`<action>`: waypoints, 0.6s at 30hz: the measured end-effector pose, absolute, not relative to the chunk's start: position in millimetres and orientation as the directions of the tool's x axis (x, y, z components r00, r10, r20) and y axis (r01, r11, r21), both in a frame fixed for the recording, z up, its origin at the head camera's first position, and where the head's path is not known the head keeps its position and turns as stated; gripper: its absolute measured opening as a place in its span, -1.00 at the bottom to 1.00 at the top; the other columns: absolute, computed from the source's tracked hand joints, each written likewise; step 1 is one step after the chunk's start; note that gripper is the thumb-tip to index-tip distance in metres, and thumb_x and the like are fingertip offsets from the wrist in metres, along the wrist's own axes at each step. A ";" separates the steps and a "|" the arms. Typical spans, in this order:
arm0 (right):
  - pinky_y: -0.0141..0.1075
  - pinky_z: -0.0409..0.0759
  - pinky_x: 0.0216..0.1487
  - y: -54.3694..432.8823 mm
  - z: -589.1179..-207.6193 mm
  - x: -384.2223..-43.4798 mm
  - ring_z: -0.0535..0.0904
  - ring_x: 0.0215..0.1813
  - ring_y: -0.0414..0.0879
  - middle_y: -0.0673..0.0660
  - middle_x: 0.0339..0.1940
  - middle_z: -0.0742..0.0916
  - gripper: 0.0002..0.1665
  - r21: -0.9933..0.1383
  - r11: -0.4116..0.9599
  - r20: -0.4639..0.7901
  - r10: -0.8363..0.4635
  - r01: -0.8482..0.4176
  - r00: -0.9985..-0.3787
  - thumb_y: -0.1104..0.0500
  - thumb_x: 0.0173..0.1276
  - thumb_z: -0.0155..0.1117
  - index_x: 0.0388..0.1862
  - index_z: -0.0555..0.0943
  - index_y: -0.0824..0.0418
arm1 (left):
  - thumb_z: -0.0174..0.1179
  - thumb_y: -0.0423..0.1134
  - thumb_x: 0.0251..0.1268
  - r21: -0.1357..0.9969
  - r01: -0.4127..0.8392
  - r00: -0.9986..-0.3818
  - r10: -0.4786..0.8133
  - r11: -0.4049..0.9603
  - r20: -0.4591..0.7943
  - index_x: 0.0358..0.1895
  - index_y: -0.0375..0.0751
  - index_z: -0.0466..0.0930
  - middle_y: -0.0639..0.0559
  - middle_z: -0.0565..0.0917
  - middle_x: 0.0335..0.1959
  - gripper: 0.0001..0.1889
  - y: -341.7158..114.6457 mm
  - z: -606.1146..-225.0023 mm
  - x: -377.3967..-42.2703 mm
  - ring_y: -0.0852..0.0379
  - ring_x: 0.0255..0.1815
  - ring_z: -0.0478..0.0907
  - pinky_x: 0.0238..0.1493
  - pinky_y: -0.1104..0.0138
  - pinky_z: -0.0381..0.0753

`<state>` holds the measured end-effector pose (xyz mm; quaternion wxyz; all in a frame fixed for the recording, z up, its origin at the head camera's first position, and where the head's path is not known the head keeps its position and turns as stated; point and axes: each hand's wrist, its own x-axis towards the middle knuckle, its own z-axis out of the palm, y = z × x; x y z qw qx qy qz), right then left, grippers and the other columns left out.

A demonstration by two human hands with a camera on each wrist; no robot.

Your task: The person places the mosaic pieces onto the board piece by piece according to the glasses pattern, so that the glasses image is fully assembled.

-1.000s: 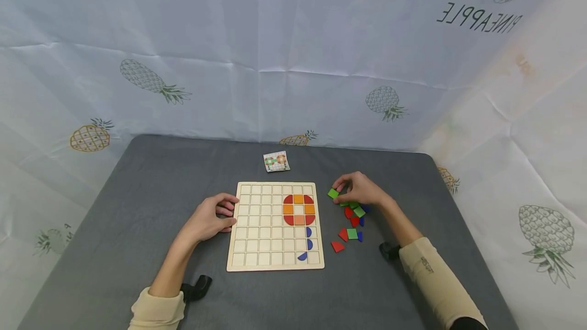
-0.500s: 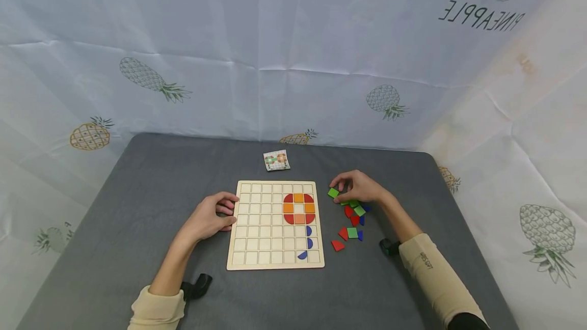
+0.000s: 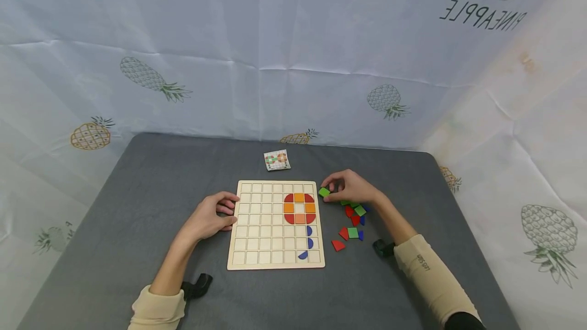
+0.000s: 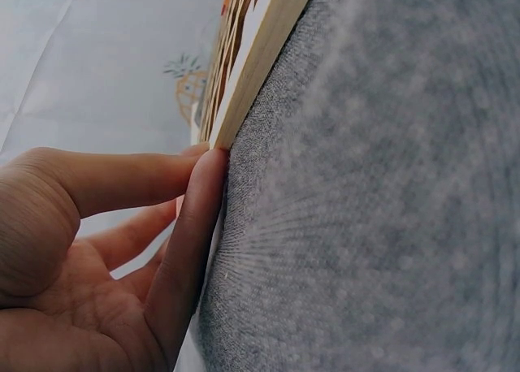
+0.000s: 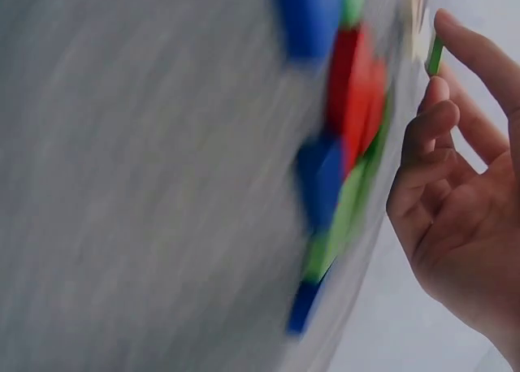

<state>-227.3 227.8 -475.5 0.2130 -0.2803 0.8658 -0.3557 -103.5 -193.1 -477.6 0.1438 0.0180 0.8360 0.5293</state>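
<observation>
A square wooden grid board (image 3: 258,243) lies flat on the table. My left hand (image 3: 208,218) rests at its left side, the index finger and thumb apart along the edge. In the left wrist view, straight fingertips touch the board's edge (image 4: 262,59). On the board, red, orange and peach tiles form a ring (image 3: 299,198) around one bare cell, and blue half-round tiles (image 3: 309,230) sit below it. My right hand (image 3: 350,187) pinches a green square tile (image 3: 324,192) between thumb and fingers, right at the board's upper right edge.
Right of the board, loose green, red (image 3: 338,245) and blue tiles lie in a scattered pile, partly under my right hand. A small printed pattern card (image 3: 277,160) lies behind the board. A pineapple-print cloth (image 3: 321,39) hangs around the grey table (image 3: 183,167).
My right hand has moved left from above the pile to the board's edge, carrying the green square tile. My left hand and the tiles on the board stay put.
</observation>
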 end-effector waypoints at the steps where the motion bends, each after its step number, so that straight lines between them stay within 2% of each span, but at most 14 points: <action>1: -0.43 0.44 -0.44 222.4 -474.4 -225.5 0.44 -0.51 -0.23 0.08 -0.22 0.69 -0.64 -0.736 0.585 -0.167 -0.646 -0.342 -0.745 0.09 0.36 0.64 0.09 0.80 0.12 | 0.42 -0.53 0.32 0.890 -0.122 -0.958 0.182 0.439 -0.221 0.34 -0.42 0.56 -0.32 0.60 0.06 -0.48 -193.3 -477.9 -103.5 -0.02 -0.04 0.61 -0.27 0.23 0.88; 11: -0.41 0.54 -0.34 162.2 -464.7 -210.3 0.51 -0.41 -0.23 0.06 -0.13 0.75 -0.59 -0.717 0.528 -0.140 -0.749 -0.455 -0.648 0.06 0.35 0.64 0.14 0.77 0.07 | 0.41 -0.53 0.32 0.895 -0.121 -0.958 0.185 0.429 -0.218 0.34 -0.43 0.56 -0.33 0.60 0.07 -0.48 -193.9 -478.0 -103.1 -0.04 -0.02 0.61 -0.27 0.21 0.88; 18: -0.44 0.50 -0.33 127.1 -463.4 -208.8 0.50 -0.36 -0.27 -0.01 -0.11 0.76 -0.63 -0.659 0.514 -0.144 -0.802 -0.549 -0.579 0.04 0.39 0.60 0.14 0.77 0.02 | 0.39 -0.54 0.33 0.886 -0.133 -0.957 0.175 0.444 -0.231 0.33 -0.40 0.57 -0.32 0.60 0.07 -0.50 -193.4 -480.4 -105.0 -0.05 -0.02 0.61 -0.26 0.26 0.87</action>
